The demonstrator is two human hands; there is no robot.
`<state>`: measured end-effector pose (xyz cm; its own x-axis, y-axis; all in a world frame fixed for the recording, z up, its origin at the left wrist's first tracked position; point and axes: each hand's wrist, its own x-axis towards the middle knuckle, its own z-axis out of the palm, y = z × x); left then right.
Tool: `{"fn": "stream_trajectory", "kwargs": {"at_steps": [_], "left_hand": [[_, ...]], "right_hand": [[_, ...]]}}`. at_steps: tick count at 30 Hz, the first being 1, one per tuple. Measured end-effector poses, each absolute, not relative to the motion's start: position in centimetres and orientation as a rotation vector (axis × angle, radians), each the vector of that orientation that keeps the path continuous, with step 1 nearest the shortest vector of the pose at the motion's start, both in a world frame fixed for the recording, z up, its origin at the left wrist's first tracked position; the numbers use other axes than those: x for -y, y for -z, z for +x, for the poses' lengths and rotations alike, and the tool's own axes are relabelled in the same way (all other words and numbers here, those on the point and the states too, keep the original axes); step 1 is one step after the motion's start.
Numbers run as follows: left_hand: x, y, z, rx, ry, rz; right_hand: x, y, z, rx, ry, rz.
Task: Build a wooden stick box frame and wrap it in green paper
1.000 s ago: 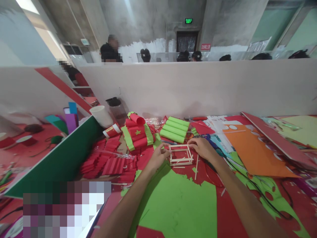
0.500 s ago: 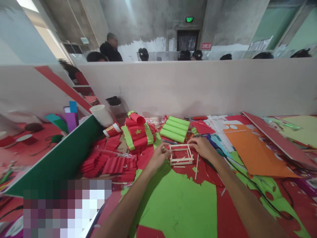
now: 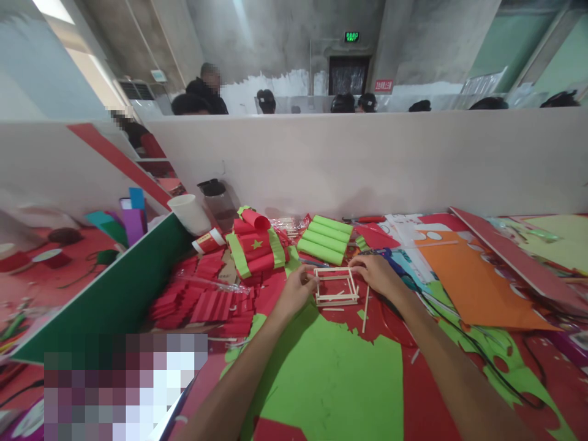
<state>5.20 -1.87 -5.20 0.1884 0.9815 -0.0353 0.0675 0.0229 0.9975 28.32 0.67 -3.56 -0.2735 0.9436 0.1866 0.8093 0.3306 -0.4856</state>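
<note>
A small box-shaped frame of pale wooden sticks (image 3: 337,299) stands on the red table covering. My left hand (image 3: 296,291) is at its left side, with thumb and fingers pinched on the upper left corner. My right hand (image 3: 371,271) reaches the upper right corner with its fingertips closed there. A loose wooden stick (image 3: 365,311) lies to the right of the frame, and shorter pieces lie around its base. In front of it spreads a large green paper sheet (image 3: 331,373) with a ragged far edge.
Behind my hands are a rolled green paper piece (image 3: 325,239) and a red paper model with a yellow star (image 3: 256,244). Red folded paper (image 3: 211,304) and a green board (image 3: 114,288) lie left. Orange paper (image 3: 487,278) and a black cable (image 3: 478,355) lie right. A white partition (image 3: 367,159) stands beyond.
My left hand has shifted very slightly at the frame's left corner. My right hand and the stick frame look nearly unchanged.
</note>
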Motion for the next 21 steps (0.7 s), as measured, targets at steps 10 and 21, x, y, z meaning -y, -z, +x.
{"fn": "stream_trajectory", "kwargs": {"at_steps": [10, 21], "left_hand": [[1.97, 5.20, 5.12, -1.164, -1.052, 1.174], [1.92, 5.44, 5.17, -1.160, -1.082, 1.188]], "right_hand": [[-0.46, 3.26, 28.31, 2.165, -0.433, -1.523], [-0.53, 3.34, 28.26, 2.144, -0.440, -1.537]]}}
